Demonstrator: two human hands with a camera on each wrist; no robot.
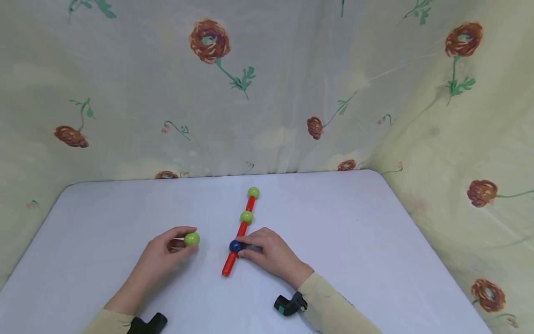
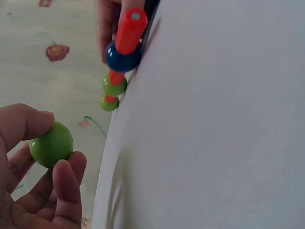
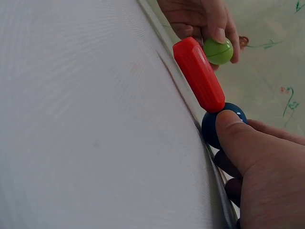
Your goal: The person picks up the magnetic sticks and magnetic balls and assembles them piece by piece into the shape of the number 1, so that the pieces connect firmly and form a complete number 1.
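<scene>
My left hand [image 1: 164, 253] pinches a loose green ball [image 1: 192, 239] between thumb and fingers, to the left of a straight chain of rods and balls. The chain runs from a green ball [image 1: 253, 193] at the far end through a red rod [image 1: 250, 203], a second green ball [image 1: 246, 217] and another red rod [image 1: 242, 229] to a blue ball [image 1: 235, 246]. From the blue ball a third red rod [image 1: 228, 265] points toward me, its near end bare with a small grey disc [image 2: 136, 15] in it. My right hand [image 1: 271, 253] pinches the blue ball from the right.
A white table [image 1: 354, 232] lies under the chain, its back edge against a hanging flowered cloth [image 1: 275, 93]. The cloth continues along the right side. Black wrist devices [image 1: 290, 304] sit on both forearms, over beige sleeves [image 1: 333, 306].
</scene>
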